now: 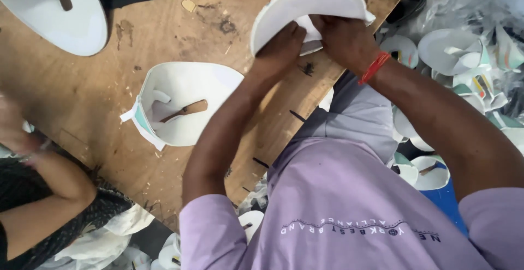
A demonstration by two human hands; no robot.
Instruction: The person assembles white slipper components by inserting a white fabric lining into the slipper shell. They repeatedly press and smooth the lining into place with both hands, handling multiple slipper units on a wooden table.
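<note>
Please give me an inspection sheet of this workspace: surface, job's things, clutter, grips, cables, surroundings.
Surface: worn wooden table, stained, with small chips.
Job's things: white curved piece, held at the table edge.
Clutter: second white piece with a brown stick lying on it; another white piece at the far corner.
Grips: left hand and right hand both shut on the white curved piece.
Cables: nothing seen.
Surroundings: pile of white pieces beside the table; another person's arm.

White piece (pixel 305 5) hides both hands' fingertips.
</note>
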